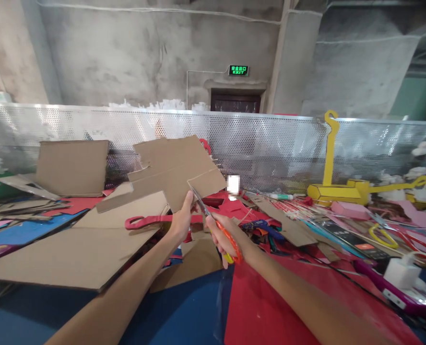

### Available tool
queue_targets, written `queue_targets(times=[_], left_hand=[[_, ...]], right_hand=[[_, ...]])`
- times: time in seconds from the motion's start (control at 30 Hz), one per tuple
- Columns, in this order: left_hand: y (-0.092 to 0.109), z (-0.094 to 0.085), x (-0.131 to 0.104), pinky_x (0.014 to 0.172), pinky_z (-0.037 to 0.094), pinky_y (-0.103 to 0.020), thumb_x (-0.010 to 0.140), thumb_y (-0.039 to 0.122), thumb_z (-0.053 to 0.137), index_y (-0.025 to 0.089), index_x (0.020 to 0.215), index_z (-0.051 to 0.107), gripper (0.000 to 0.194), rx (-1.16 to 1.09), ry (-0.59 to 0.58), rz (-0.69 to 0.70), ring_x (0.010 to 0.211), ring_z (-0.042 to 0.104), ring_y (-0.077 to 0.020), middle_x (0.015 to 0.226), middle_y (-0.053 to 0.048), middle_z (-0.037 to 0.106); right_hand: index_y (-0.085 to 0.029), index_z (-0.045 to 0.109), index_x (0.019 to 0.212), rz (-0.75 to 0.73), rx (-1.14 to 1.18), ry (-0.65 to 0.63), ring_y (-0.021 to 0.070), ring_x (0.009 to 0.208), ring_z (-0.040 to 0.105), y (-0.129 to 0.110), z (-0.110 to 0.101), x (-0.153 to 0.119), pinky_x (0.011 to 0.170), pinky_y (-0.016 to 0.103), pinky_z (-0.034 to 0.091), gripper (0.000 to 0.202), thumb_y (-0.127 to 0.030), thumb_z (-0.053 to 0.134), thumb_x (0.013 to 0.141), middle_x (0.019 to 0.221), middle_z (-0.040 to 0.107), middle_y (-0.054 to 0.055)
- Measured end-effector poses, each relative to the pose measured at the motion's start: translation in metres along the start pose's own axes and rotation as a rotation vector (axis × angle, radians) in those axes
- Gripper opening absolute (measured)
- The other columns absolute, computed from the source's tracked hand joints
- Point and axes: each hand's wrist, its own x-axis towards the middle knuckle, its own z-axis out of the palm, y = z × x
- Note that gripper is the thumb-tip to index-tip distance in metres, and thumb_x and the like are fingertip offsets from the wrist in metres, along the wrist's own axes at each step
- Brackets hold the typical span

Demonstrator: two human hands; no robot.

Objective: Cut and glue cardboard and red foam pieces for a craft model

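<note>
Well, the left hand (183, 216) was pinching the lower edge of a flat, jagged brown cardboard sheet (173, 160), held up in front of the person. The right hand (220, 232) was wrapped around metal scissors with orange handles (229, 235), their blade tips at the sheet, just beside the left thumb. Left of the sheet, a rectangular brown cardboard panel (72, 167) stood upright; well to its right stood a yellow model with a hooked top (328, 158); below it lay a red strip with a rounded end (151, 221).
</note>
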Motion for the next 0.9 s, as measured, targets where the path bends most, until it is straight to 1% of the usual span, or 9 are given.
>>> queue_targets(times=[0.1, 0.17, 0.3, 0.4, 0.57, 0.7, 0.9], left_hand=[[-0.0008, 0.0015, -0.0038, 0.076, 0.054, -0.038, 0.083, 0.07, 0.064, 0.022, 0.067, 0.067, 0.051, 0.013, -0.057, 0.005, 0.073, 0.067, -0.0248, 0.067, -0.005, 0.067], [-0.0009, 0.0026, -0.0051, 0.076, 0.054, -0.039, 0.084, 0.07, 0.063, 0.022, 0.066, 0.066, 0.051, 0.013, -0.072, 0.016, 0.073, 0.067, -0.0253, 0.067, -0.005, 0.067], [-0.0003, 0.0039, -0.0042, 0.077, 0.054, -0.04, 0.084, 0.072, 0.062, 0.022, 0.069, 0.068, 0.052, 0.008, -0.074, 0.017, 0.073, 0.068, -0.026, 0.068, -0.006, 0.068], [0.0003, 0.004, -0.0039, 0.076, 0.055, -0.04, 0.082, 0.074, 0.063, 0.021, 0.071, 0.068, 0.054, -0.001, -0.068, 0.009, 0.073, 0.068, -0.0257, 0.068, -0.006, 0.069], [-0.0004, 0.0032, -0.0063, 0.075, 0.055, -0.04, 0.081, 0.072, 0.065, 0.023, 0.064, 0.064, 0.052, 0.006, -0.075, 0.013, 0.072, 0.068, -0.026, 0.065, -0.005, 0.067], [-0.0014, 0.003, -0.0073, 0.077, 0.055, -0.042, 0.082, 0.07, 0.066, 0.023, 0.064, 0.063, 0.051, 0.006, -0.085, 0.013, 0.076, 0.069, -0.0275, 0.068, -0.006, 0.068], [-0.0002, 0.0039, -0.006, 0.072, 0.054, -0.037, 0.084, 0.069, 0.064, 0.021, 0.067, 0.064, 0.051, 0.0, -0.103, 0.041, 0.069, 0.066, -0.0229, 0.065, -0.004, 0.065]], right_hand=[[-0.022, 0.05, 0.094, -0.002, 0.0, -0.004, 0.0099, 0.038, 0.052, 0.002, 0.0008, 0.0011, 0.034, 0.019, 0.039, 0.065, -0.083, 0.029, 0.094, 0.06, 0.053, -0.004], [-0.022, 0.05, 0.092, -0.001, 0.001, 0.01, 0.01, 0.038, 0.053, 0.0019, 0.0009, 0.0015, 0.035, 0.019, 0.039, 0.064, -0.082, 0.03, 0.095, 0.06, 0.053, -0.004], [-0.021, 0.051, 0.091, 0.001, 0.013, 0.047, 0.0089, 0.036, 0.049, -0.0009, 0.001, 0.0011, 0.034, 0.018, 0.037, 0.063, -0.082, 0.033, 0.095, 0.057, 0.05, -0.005], [-0.022, 0.051, 0.091, 0.0, 0.014, 0.05, 0.0088, 0.035, 0.048, -0.0014, 0.0017, 0.0007, 0.033, 0.018, 0.036, 0.063, -0.082, 0.033, 0.094, 0.056, 0.049, -0.006], [-0.022, 0.051, 0.095, -0.006, 0.021, 0.032, 0.0095, 0.035, 0.051, 0.0036, 0.0031, 0.0015, 0.033, 0.018, 0.039, 0.064, -0.082, 0.031, 0.094, 0.06, 0.053, -0.005], [-0.021, 0.052, 0.094, -0.008, 0.031, 0.052, 0.0085, 0.035, 0.05, 0.0047, 0.0036, 0.0022, 0.033, 0.017, 0.037, 0.064, -0.081, 0.03, 0.096, 0.059, 0.052, -0.005], [-0.021, 0.054, 0.089, -0.001, 0.074, 0.107, 0.0069, 0.033, 0.044, 0.0009, 0.0074, 0.0005, 0.031, 0.016, 0.034, 0.062, -0.08, 0.035, 0.095, 0.054, 0.046, -0.007]])
